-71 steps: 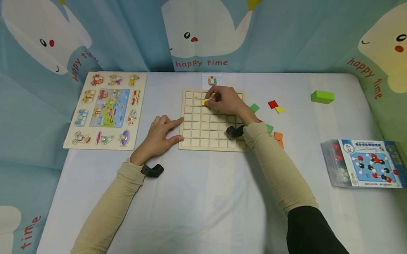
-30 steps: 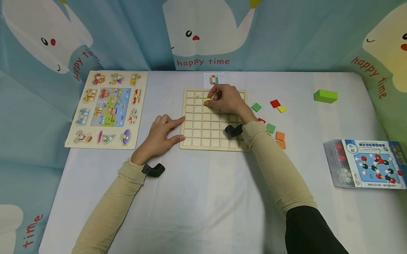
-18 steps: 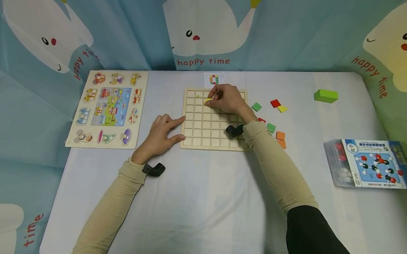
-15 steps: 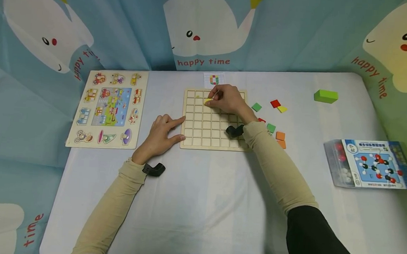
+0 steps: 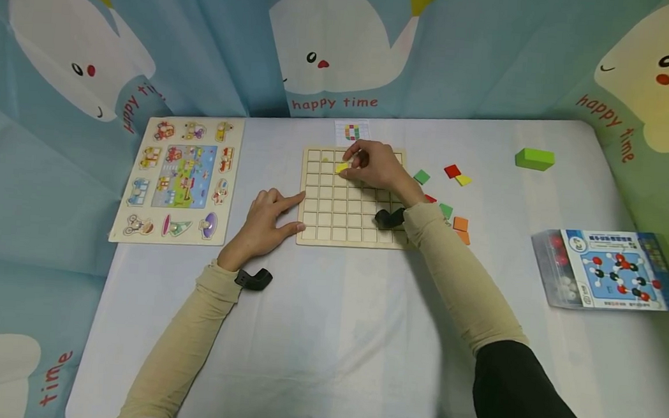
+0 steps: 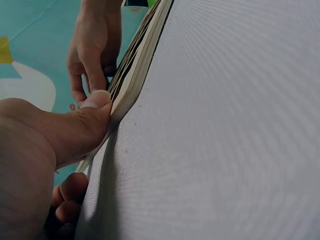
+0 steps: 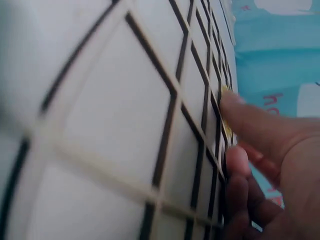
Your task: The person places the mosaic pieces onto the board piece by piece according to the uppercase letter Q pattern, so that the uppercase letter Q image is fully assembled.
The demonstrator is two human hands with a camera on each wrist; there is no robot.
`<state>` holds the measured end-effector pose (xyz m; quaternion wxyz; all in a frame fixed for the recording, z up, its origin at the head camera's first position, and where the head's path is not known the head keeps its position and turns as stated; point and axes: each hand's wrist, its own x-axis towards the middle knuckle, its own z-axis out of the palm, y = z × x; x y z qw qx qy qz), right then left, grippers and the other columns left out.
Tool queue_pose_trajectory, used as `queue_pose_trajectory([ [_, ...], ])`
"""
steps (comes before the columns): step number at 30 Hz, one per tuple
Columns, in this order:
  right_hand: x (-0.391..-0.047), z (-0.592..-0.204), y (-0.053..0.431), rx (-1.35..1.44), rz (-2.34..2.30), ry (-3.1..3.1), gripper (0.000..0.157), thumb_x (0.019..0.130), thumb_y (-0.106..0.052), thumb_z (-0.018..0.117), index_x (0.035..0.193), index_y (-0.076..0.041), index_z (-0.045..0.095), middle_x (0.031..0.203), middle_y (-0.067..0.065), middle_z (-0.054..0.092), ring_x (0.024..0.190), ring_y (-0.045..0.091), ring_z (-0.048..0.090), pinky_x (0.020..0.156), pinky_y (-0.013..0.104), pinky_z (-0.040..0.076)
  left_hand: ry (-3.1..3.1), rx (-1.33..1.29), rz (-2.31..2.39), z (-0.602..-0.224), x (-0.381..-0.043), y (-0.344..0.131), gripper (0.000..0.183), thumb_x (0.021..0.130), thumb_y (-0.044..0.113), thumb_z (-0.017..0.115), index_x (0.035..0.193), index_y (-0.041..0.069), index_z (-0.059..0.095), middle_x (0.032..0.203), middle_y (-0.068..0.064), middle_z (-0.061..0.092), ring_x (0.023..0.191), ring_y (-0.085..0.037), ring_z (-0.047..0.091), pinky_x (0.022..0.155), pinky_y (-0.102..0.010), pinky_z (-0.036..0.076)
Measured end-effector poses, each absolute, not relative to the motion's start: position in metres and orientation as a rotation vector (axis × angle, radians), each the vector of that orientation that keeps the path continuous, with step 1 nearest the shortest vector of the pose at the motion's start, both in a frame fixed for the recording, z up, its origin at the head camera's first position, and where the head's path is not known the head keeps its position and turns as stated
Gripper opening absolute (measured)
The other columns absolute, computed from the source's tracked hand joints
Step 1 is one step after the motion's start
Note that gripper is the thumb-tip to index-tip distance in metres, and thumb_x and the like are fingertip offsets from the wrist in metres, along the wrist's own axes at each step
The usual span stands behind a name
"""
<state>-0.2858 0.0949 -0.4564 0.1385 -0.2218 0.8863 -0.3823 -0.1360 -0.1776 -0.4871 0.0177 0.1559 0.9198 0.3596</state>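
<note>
My left hand [image 5: 263,222] rests at the left edge of a pale wooden grid board [image 5: 328,216], thumb and index finger spread against it. The left wrist view shows that thumb [image 6: 85,125] pressed on the board's rim. My right hand [image 5: 374,165] is over the upper part of the board, thumb and index finger apart around a yellow square tile [image 5: 341,168]. This tile lies flat at a grid cell, more of its face showing beside the thumb. In the right wrist view, the thumb [image 7: 265,125] touches the yellow tile and partly covers it.
A small pattern card [image 5: 352,132] lies behind the board. To its right are loose red [image 5: 452,171], green [image 5: 421,176], yellow [image 5: 463,180] and orange [image 5: 461,224] tiles. A picture puzzle [image 5: 178,180], a green block [image 5: 535,159] and a boxed molecule set [image 5: 609,270] stand farther out.
My right hand has shifted slightly right and toward me, its thumb uncovering more of the yellow tile, which stays at its cell. My left hand has not moved.
</note>
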Motion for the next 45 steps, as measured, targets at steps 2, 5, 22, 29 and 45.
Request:
queue_pose_trajectory([
  [2,-0.285,-0.454,0.103,-0.662,-1.126,2.544,0.033,0.095,-0.021,0.082,0.122,-0.006,0.069,0.095,0.008,0.068,0.087,0.021,0.063,0.086,0.035,0.049,2.850,0.482,1.121,-0.487,-0.136,-0.176,0.068,0.094,0.026,0.082,0.155,0.010,0.056,0.100,-0.014,0.050,0.091,-0.026,0.034,0.085,-0.039,0.025],
  [5,-0.284,-0.446,0.119,-0.647,-1.148,2.543,0.035,0.096,-0.020,0.081,0.126,-0.006,0.069,0.100,0.010,0.069,0.091,0.022,0.064,0.085,0.033,0.050,2.851,0.477,1.115,-0.488,-0.136,-0.176,0.069,0.094,0.026,0.082,0.155,0.010,0.055,0.101,-0.014,0.050,0.091,-0.026,0.034,0.085,-0.039,0.025],
  [22,-0.284,-0.424,0.250,-0.377,-0.879,2.740,0.035,0.098,-0.015,0.076,0.131,-0.003,0.070,0.122,0.023,0.068,0.112,0.035,0.059,0.095,0.046,0.043,2.876,0.485,1.129,-0.491,-0.135,-0.177,0.068,0.094,0.025,0.083,0.154,0.010,0.056,0.098,-0.012,0.048,0.091,-0.026,0.035,0.085,-0.040,0.026],
  [29,-0.278,-0.436,0.279,-0.175,-0.829,2.713,0.043,0.100,-0.021,0.074,0.139,-0.004,0.065,0.133,0.024,0.061,0.119,0.039,0.051,0.101,0.052,0.043,2.863,0.482,1.146,-0.489,-0.135,-0.176,0.068,0.094,0.024,0.083,0.155,0.010,0.056,0.098,-0.012,0.048,0.092,-0.026,0.035,0.086,-0.040,0.026],
  [45,-0.276,-0.439,0.289,-0.170,-0.818,2.694,0.043,0.099,-0.021,0.076,0.136,-0.001,0.065,0.125,0.024,0.061,0.111,0.037,0.052,0.091,0.042,0.044,2.853,0.471,1.140,-0.489,-0.135,-0.176,0.069,0.093,0.023,0.083,0.155,0.010,0.055,0.099,-0.012,0.048,0.092,-0.027,0.035,0.086,-0.040,0.026],
])
